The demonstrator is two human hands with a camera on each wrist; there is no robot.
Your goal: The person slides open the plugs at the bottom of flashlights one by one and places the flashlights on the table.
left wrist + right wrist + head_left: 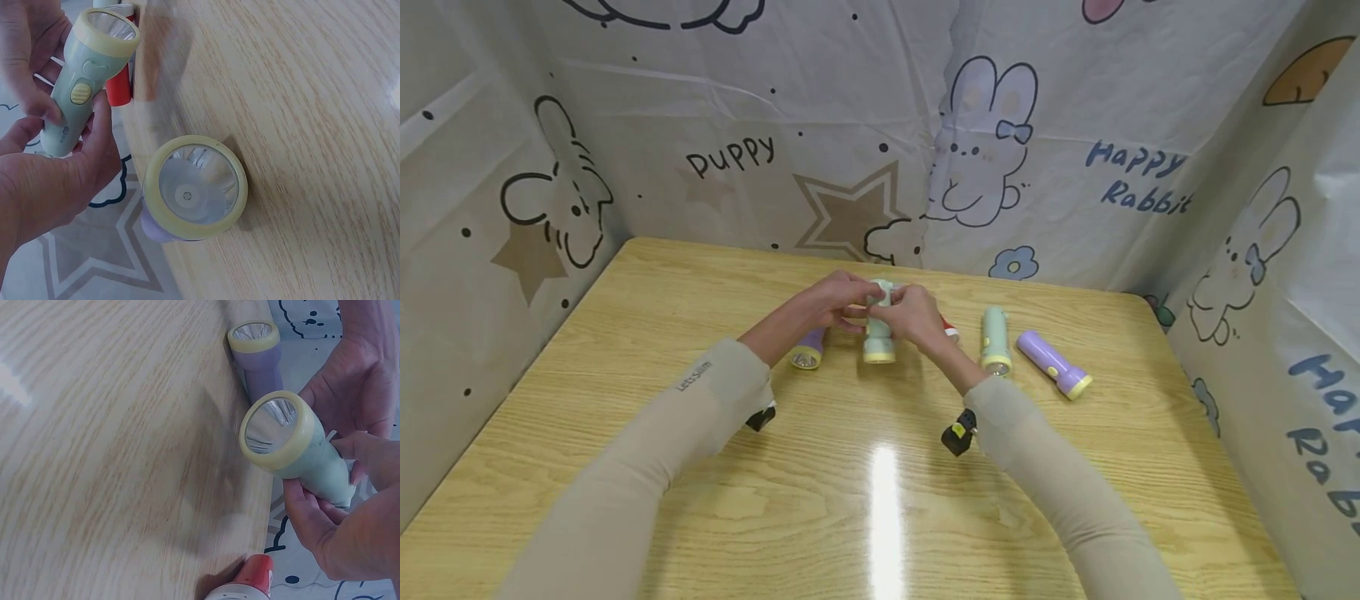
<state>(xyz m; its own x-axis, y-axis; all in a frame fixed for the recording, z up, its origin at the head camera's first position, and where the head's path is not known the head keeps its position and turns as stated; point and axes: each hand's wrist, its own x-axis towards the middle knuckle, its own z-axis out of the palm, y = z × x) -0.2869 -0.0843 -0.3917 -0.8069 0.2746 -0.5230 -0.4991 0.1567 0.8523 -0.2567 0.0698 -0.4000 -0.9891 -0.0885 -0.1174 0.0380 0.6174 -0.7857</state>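
A mint-green flashlight [879,340] with a pale yellow head ring is held above the table, its lens end toward me. My left hand [842,302] grips it near the tail, thumb and fingers on either side of the barrel. From the other side my right hand [916,313] pinches the body too. The yellow switch [81,93] shows on the barrel in the left wrist view. Beside my left hand, a purple flashlight [808,348] lies with its lens facing me. Partly hidden behind my right hand is a red and white flashlight [950,328].
Another mint-green flashlight [996,337] and a second purple flashlight [1052,363] lie to the right on the wooden table [820,517]. A cloth printed with cartoon animals [850,108] hangs behind the table and along both sides.
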